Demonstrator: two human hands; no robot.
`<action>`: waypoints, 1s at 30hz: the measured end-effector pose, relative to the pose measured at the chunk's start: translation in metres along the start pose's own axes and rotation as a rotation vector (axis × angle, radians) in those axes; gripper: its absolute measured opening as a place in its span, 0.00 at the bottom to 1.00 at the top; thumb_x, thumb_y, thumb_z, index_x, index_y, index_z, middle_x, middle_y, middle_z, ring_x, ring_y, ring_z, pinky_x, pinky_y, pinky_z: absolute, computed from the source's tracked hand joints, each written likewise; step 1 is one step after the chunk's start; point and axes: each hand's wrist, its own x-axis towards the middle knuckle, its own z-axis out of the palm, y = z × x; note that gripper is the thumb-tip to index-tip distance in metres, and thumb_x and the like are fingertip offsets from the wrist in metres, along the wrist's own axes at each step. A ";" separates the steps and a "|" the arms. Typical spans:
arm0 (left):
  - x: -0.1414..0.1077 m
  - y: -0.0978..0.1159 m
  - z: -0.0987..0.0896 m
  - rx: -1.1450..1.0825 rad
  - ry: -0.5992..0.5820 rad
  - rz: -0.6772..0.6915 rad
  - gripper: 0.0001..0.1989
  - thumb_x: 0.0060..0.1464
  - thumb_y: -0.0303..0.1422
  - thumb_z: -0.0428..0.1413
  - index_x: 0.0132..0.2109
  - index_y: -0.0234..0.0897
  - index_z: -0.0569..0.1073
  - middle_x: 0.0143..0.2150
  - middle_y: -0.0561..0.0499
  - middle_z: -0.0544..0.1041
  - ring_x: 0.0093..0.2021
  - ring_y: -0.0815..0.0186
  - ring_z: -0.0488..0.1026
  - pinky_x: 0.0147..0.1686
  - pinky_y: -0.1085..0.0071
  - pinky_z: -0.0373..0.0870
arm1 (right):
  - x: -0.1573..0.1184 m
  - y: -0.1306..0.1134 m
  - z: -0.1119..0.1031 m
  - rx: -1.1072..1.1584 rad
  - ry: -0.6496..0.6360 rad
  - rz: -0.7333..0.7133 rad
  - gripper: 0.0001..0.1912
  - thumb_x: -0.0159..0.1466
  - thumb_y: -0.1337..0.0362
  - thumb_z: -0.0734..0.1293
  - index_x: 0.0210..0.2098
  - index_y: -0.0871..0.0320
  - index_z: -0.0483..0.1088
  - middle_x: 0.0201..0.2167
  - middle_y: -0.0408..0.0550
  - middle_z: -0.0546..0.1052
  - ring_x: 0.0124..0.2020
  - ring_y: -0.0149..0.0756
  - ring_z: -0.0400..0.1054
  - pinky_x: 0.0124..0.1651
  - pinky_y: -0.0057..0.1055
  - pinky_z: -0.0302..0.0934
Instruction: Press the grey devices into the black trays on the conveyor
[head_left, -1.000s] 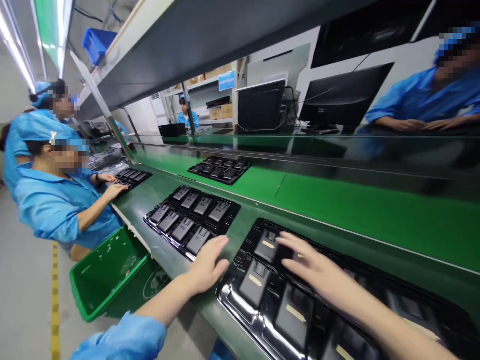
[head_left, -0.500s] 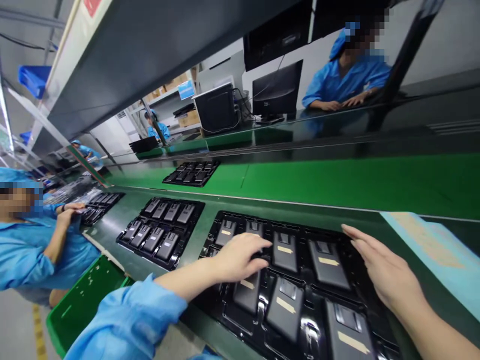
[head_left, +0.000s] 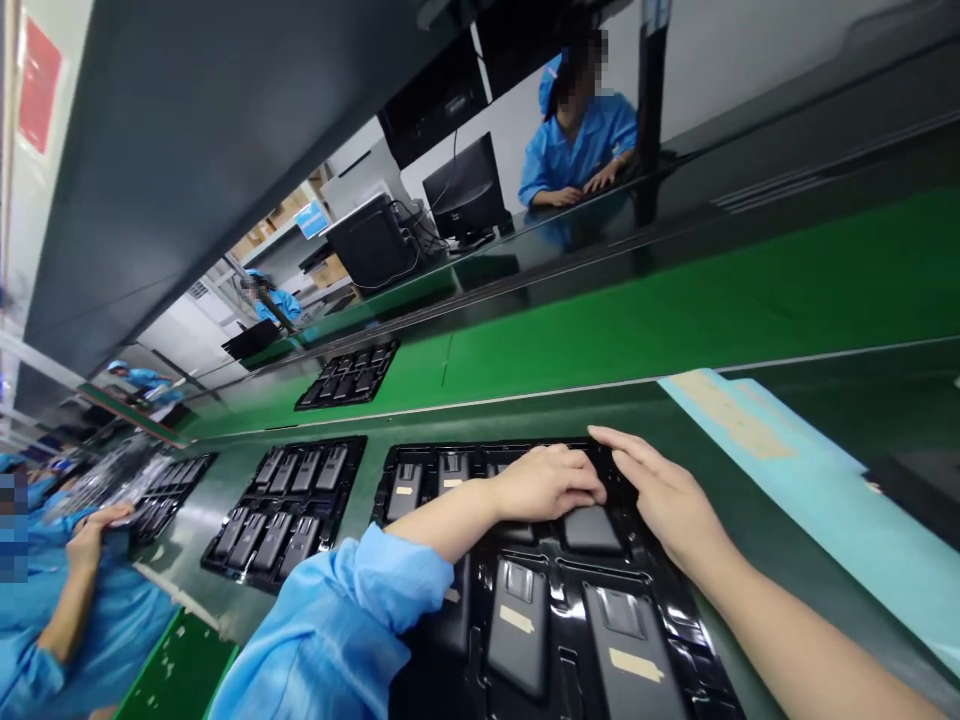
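1. Our left hand (head_left: 544, 482) lies palm down, fingers curled loosely over a dark device (head_left: 591, 527) in the far row of the black tray (head_left: 679, 625) on the worktop (head_left: 757, 520); no firm grasp shows.
2. Our right hand (head_left: 660, 495) rests flat beside it, fingers extended, nothing grasped.
3. Judgement: press or lift squarely, keeping the device level in its pocket and clear of the taped neighbours (head_left: 517, 628).
4. Hidden: the pocket beneath both hands, and the fingertips' contact. Our blue sleeve (head_left: 337, 630) covers the tray's near-left corner. A second tray (head_left: 285, 512) sits leftward; a co-worker's hand (head_left: 90, 535) is blurred.
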 end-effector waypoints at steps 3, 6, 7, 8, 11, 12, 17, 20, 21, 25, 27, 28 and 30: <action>0.004 -0.007 -0.007 -0.047 -0.076 0.090 0.05 0.53 0.29 0.52 0.35 0.36 0.72 0.38 0.51 0.72 0.42 0.69 0.66 0.48 0.73 0.60 | 0.000 -0.001 -0.001 0.012 -0.002 0.017 0.18 0.53 0.50 0.58 0.36 0.52 0.69 0.44 0.47 0.71 0.49 0.42 0.62 0.54 0.42 0.54; 0.006 -0.011 -0.009 -0.103 -0.096 0.108 0.04 0.53 0.28 0.52 0.35 0.36 0.72 0.39 0.50 0.70 0.43 0.70 0.67 0.47 0.75 0.61 | -0.001 -0.003 -0.002 0.012 -0.005 0.032 0.16 0.53 0.51 0.59 0.35 0.50 0.69 0.43 0.47 0.71 0.49 0.42 0.62 0.54 0.42 0.55; 0.007 -0.012 -0.009 -0.115 -0.093 0.108 0.04 0.53 0.28 0.52 0.35 0.35 0.72 0.40 0.50 0.70 0.43 0.70 0.67 0.46 0.76 0.62 | -0.001 -0.004 -0.002 0.010 -0.005 0.036 0.15 0.53 0.51 0.59 0.35 0.49 0.69 0.43 0.46 0.71 0.48 0.42 0.62 0.54 0.41 0.55; 0.007 -0.013 -0.009 -0.123 -0.090 0.109 0.04 0.53 0.28 0.52 0.35 0.35 0.72 0.40 0.49 0.69 0.43 0.71 0.67 0.45 0.77 0.62 | -0.001 -0.005 -0.002 0.007 -0.005 0.040 0.15 0.53 0.51 0.59 0.35 0.49 0.69 0.43 0.46 0.71 0.48 0.42 0.62 0.54 0.41 0.55; 0.008 -0.012 -0.008 -0.099 -0.094 0.131 0.05 0.54 0.29 0.51 0.35 0.34 0.72 0.40 0.49 0.69 0.43 0.70 0.66 0.44 0.77 0.62 | -0.002 -0.007 -0.002 -0.005 -0.004 0.051 0.15 0.53 0.51 0.59 0.35 0.49 0.69 0.43 0.46 0.71 0.49 0.43 0.62 0.54 0.42 0.54; 0.008 -0.012 -0.008 -0.076 -0.100 0.141 0.06 0.54 0.29 0.51 0.35 0.34 0.72 0.40 0.48 0.69 0.43 0.70 0.66 0.44 0.77 0.62 | -0.001 -0.007 -0.002 -0.008 -0.003 0.055 0.15 0.53 0.51 0.59 0.35 0.49 0.69 0.43 0.46 0.71 0.49 0.43 0.62 0.54 0.42 0.54; 0.006 -0.013 -0.008 0.024 -0.091 0.168 0.08 0.56 0.31 0.48 0.36 0.35 0.72 0.40 0.48 0.70 0.42 0.68 0.67 0.45 0.73 0.62 | -0.002 -0.008 -0.001 -0.003 0.022 0.072 0.16 0.53 0.50 0.58 0.35 0.50 0.69 0.43 0.46 0.71 0.49 0.44 0.62 0.54 0.44 0.53; 0.000 -0.017 -0.006 -0.004 -0.054 0.197 0.09 0.56 0.30 0.48 0.37 0.35 0.72 0.42 0.49 0.71 0.43 0.70 0.67 0.47 0.75 0.61 | -0.003 -0.009 0.000 0.008 0.028 0.067 0.16 0.52 0.51 0.58 0.35 0.50 0.69 0.43 0.46 0.72 0.49 0.44 0.62 0.54 0.45 0.54; -0.003 -0.018 -0.006 -0.018 -0.044 0.207 0.09 0.56 0.30 0.47 0.37 0.35 0.72 0.42 0.49 0.72 0.44 0.70 0.67 0.47 0.76 0.61 | -0.003 -0.009 0.000 0.012 0.030 0.064 0.16 0.53 0.51 0.58 0.34 0.50 0.69 0.42 0.45 0.72 0.48 0.44 0.62 0.54 0.45 0.54; -0.008 -0.019 -0.003 -0.017 -0.006 0.199 0.11 0.57 0.31 0.46 0.38 0.35 0.73 0.43 0.49 0.73 0.45 0.71 0.68 0.48 0.76 0.61 | -0.003 -0.009 0.000 0.022 0.034 0.054 0.14 0.54 0.51 0.58 0.34 0.49 0.69 0.42 0.45 0.72 0.48 0.43 0.63 0.53 0.43 0.55; -0.006 -0.017 -0.003 0.017 0.003 0.187 0.12 0.58 0.33 0.46 0.40 0.35 0.72 0.43 0.49 0.73 0.44 0.70 0.68 0.47 0.75 0.62 | -0.003 -0.008 0.000 0.027 0.035 0.051 0.14 0.54 0.51 0.58 0.34 0.48 0.70 0.42 0.45 0.72 0.47 0.42 0.63 0.53 0.42 0.55; -0.003 -0.015 -0.003 0.039 -0.008 0.194 0.12 0.58 0.34 0.45 0.41 0.35 0.72 0.42 0.49 0.73 0.43 0.70 0.68 0.46 0.74 0.63 | -0.003 -0.007 0.000 0.030 0.035 0.050 0.14 0.54 0.51 0.58 0.35 0.48 0.70 0.42 0.45 0.72 0.47 0.42 0.63 0.53 0.42 0.55; 0.002 -0.013 -0.005 0.088 -0.049 0.220 0.12 0.58 0.34 0.45 0.40 0.35 0.72 0.39 0.48 0.73 0.41 0.68 0.68 0.43 0.72 0.64 | -0.003 -0.006 0.000 0.035 0.034 0.049 0.14 0.54 0.52 0.58 0.35 0.48 0.70 0.42 0.45 0.72 0.48 0.42 0.63 0.54 0.42 0.54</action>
